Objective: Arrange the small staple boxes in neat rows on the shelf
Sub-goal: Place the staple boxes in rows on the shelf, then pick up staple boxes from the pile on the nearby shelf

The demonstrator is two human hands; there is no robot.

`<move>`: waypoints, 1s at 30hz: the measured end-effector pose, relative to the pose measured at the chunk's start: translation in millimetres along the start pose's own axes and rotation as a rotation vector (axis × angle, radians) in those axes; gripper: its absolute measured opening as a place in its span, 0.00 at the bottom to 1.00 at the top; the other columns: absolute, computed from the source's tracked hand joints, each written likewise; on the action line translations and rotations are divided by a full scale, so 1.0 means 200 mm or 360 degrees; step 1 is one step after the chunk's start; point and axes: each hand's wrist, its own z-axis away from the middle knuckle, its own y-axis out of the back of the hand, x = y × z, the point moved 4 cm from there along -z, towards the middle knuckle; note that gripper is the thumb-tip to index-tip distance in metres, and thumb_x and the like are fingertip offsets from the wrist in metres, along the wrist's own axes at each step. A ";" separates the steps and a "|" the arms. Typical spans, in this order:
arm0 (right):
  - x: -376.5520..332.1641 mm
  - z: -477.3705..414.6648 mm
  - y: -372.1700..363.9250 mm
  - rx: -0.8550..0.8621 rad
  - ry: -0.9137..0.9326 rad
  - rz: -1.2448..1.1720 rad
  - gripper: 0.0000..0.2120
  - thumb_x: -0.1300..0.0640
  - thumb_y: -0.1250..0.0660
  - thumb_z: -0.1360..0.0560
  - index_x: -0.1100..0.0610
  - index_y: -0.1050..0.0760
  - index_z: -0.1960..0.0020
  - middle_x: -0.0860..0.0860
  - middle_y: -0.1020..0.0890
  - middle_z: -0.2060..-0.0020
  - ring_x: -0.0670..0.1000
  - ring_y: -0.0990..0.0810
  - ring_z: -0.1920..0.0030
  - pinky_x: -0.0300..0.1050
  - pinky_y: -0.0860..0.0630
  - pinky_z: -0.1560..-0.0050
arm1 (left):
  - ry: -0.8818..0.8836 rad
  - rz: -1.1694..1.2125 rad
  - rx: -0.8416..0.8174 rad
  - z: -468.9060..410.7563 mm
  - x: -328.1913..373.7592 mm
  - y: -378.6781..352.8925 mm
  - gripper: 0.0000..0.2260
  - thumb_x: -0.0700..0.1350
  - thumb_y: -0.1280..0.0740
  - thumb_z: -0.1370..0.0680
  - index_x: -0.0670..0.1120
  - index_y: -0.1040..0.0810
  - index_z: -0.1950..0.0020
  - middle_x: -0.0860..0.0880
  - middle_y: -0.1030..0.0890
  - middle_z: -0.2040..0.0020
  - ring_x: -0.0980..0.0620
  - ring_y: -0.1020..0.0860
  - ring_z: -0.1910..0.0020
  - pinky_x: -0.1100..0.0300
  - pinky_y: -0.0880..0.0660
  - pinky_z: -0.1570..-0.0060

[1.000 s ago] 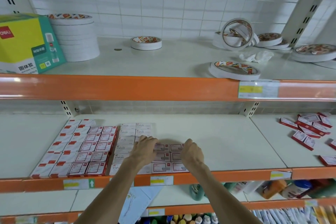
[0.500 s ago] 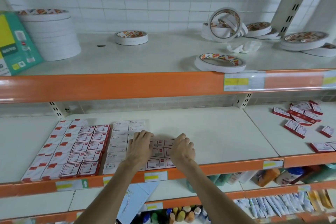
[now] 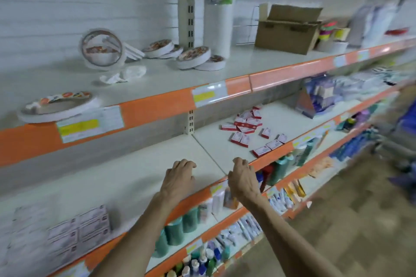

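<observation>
Both hands are out over the middle shelf (image 3: 126, 177), and we see nothing in either of them. The left hand (image 3: 179, 179) hangs above the bare shelf board, fingers loosely bent downward; we cannot tell whether the tips touch the board. The right hand (image 3: 244, 179), just beside it, sits over the orange front edge, fingers loosely curled too and empty. Down to the left of the left hand, a block of pale staple boxes (image 3: 78, 227) lies flat in tight rows near the front edge, blurred. Beyond the right hand, along the same shelf, loose staple boxes (image 3: 246, 125) in red and white lie scattered at all angles, well apart from both hands. Above the hands, on the upper shelf (image 3: 157, 83), tape rolls (image 3: 193, 57) lie stacked, and a cardboard box (image 3: 286, 33) stands open further right.
</observation>
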 end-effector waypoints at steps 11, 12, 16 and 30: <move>1.27 -0.06 0.46 0.0104 -0.0378 0.0007 0.12 0.61 0.41 0.22 0.62 0.33 0.40 0.61 0.26 0.44 0.60 0.28 0.45 0.52 0.33 0.46 | -0.0300 0.0041 -0.0191 -0.36 1.19 -0.47 0.13 0.44 0.40 0.21 0.47 0.27 0.38 0.49 0.27 0.39 0.47 0.31 0.37 0.49 0.30 0.41; 1.30 -0.07 0.47 0.0097 -0.0351 -0.0016 0.12 0.61 0.41 0.23 0.62 0.33 0.40 0.61 0.26 0.44 0.60 0.28 0.46 0.52 0.32 0.47 | -0.0294 0.0038 -0.0183 -0.39 1.23 -0.48 0.12 0.44 0.40 0.21 0.47 0.27 0.38 0.49 0.27 0.39 0.47 0.31 0.37 0.49 0.29 0.42; 1.35 -0.19 0.49 0.0120 -0.0228 -0.0122 0.14 0.60 0.39 0.23 0.63 0.31 0.39 0.61 0.26 0.45 0.61 0.27 0.46 0.51 0.31 0.51 | -0.0239 0.0040 -0.0163 -0.51 1.28 -0.49 0.14 0.43 0.39 0.22 0.48 0.27 0.36 0.50 0.27 0.37 0.49 0.31 0.36 0.50 0.29 0.40; 1.32 -0.97 0.53 -0.0156 0.0096 0.0058 0.19 0.68 0.47 0.24 0.62 0.34 0.33 0.62 0.28 0.43 0.61 0.28 0.44 0.54 0.28 0.45 | 0.0042 0.0128 -0.0025 -1.17 1.17 -0.52 0.17 0.39 0.37 0.22 0.47 0.28 0.33 0.48 0.27 0.34 0.50 0.28 0.37 0.53 0.29 0.40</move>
